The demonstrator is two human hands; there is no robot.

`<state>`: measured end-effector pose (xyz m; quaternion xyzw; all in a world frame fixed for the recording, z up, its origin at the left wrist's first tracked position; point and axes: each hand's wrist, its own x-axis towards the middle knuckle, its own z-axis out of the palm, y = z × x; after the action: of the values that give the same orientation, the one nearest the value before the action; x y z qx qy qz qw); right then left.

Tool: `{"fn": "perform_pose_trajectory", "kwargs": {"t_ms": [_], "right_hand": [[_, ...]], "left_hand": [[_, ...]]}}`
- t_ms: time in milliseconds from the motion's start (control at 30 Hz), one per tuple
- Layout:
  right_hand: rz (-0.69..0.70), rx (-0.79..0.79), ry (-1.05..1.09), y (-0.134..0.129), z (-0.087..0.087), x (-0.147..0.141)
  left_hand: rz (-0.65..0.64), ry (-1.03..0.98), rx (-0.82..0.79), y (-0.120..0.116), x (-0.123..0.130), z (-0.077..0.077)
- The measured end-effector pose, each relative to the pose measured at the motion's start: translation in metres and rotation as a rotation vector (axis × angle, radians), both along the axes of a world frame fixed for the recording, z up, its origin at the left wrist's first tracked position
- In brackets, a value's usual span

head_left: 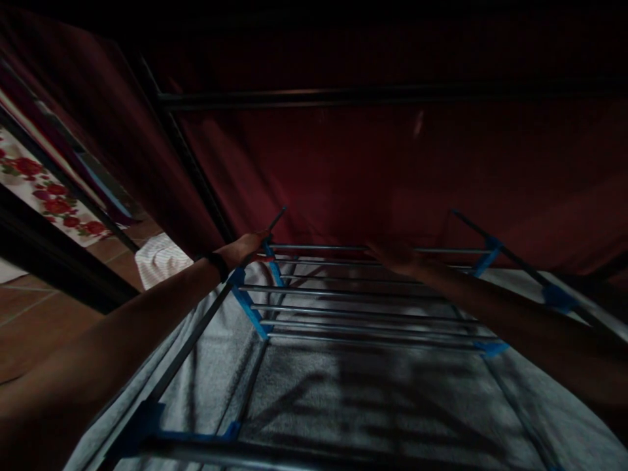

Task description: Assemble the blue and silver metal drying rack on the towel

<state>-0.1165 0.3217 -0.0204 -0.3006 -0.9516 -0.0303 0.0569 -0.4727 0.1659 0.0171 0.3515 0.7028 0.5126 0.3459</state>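
A metal rack point(343, 292) with thin silver rods and blue plastic brackets lies over a grey blanket point(304, 392). My left hand point(248, 247), with a dark band at the wrist, is closed around the rack's frame beside the far left blue bracket point(275, 263). Farther right, my right hand point(400, 257) reaches over the rods and holds the farthest one; shadow hides part of its fingers. Two side poles of the frame stick out past the far rods. In the near left corner sits another blue bracket point(140, 425).
A dark red curtain point(343, 176) hangs right behind the rack, with a black metal bar point(294, 98) across it. Black posts point(63, 255) stand on the left. Beyond them are a floral cloth point(53, 196), a striped cloth point(161, 258) and a tiled floor point(29, 327).
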Motion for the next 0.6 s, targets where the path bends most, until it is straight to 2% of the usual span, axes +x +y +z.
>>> {"fn": "perform_pose_trajectory", "kwargs": {"t_ms": [133,333,600], "right_hand": [[-0.040,0.023,-0.035,-0.005,0.003,-0.004],[-0.050,0.036,-0.067,-0.004,0.008,-0.006],[-0.043,-0.024,-0.050,0.002,0.007,-0.006]], "left_hand": [[0.026,-0.145,-0.009,0.007,-0.009,-0.009],[-0.034,-0.162,0.029,0.011,-0.023,-0.019],[-0.021,-0.176,0.032,0.009,-0.016,-0.016]]}}
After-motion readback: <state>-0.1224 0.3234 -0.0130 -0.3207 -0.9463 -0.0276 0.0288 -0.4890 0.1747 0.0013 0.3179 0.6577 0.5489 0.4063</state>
